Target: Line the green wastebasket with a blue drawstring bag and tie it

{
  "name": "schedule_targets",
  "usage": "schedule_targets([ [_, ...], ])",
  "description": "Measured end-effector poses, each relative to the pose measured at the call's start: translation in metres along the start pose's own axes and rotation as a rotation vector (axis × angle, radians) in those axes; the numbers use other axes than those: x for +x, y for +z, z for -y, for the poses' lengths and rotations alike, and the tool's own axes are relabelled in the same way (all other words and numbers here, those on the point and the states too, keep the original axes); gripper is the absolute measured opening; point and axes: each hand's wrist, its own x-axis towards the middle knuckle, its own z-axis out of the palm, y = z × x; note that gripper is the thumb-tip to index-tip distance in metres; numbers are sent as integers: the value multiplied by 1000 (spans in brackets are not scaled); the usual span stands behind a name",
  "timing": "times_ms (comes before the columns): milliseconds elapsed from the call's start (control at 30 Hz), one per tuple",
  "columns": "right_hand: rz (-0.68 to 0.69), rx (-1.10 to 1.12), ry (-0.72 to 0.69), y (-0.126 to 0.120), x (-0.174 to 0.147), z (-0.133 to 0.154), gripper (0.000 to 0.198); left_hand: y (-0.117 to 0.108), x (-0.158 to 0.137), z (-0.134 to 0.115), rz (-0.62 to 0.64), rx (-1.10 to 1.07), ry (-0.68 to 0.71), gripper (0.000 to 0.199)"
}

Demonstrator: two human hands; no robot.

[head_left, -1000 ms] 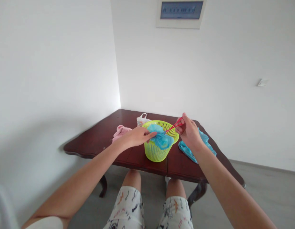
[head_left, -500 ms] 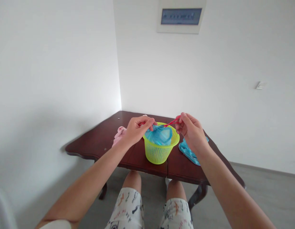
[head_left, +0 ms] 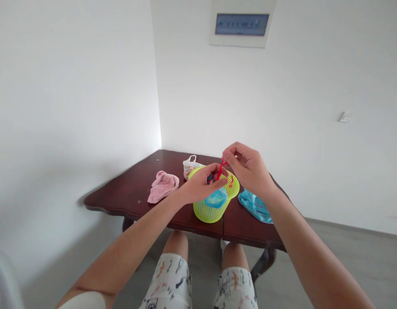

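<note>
A blue plastic bag (head_left: 216, 198) with a red drawstring (head_left: 220, 169) sits inside a yellow-green perforated basket (head_left: 209, 213) at the front of the table. Over the basket's mouth, my left hand (head_left: 205, 185) is closed around the gathered top of the bag. Its fingers partly hide the bag's neck. Just above and to the right, my right hand (head_left: 248, 167) pinches the red drawstring between thumb and fingers. A loose red end hangs by the basket's right rim.
On the dark wooden table (head_left: 121, 191), a folded pink cloth (head_left: 163, 186) lies left of the basket. A white plastic bag (head_left: 189, 166) with contents stands behind it. Another blue plastic bag (head_left: 256, 207) lies to the right. White walls border the table.
My hands have come closer together over the basket. The left moved right onto the bag's neck; the right moved left and up with the drawstring. The bag's top has gathered in.
</note>
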Motion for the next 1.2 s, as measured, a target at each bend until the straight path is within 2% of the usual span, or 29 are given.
schedule_targets([
  [33,-11,-36,-16,1,3,-1,45,-1,-1,-1,5,51,25,31],
  [133,35,-75,-17,5,6,-7,40,-3,0,3,-23,122,58,44],
  [300,316,-107,141,10,-9,-30,32,-8,7,21,-121,-29,-35,63],
  [400,363,-253,186,14,-18,-43,31,-11,10,27,-121,-108,-26,64],
  [567,264,-476,149,19,-23,-56,35,-6,11,38,-150,-219,-42,64],
  [900,81,-505,182,13,-33,-74,36,0,15,65,-160,-310,-172,66],
  [967,60,-420,190,16,-34,-80,35,0,15,67,-168,-294,-208,63],
  [1067,-40,-127,202,25,-38,-92,32,0,15,70,-239,-291,-200,64],
  [1133,-99,39,233,32,-41,-101,47,-1,16,71,-283,-327,-160,66],
  [1200,-80,106,284,39,-45,-111,57,-1,16,72,-267,-369,-122,66],
])
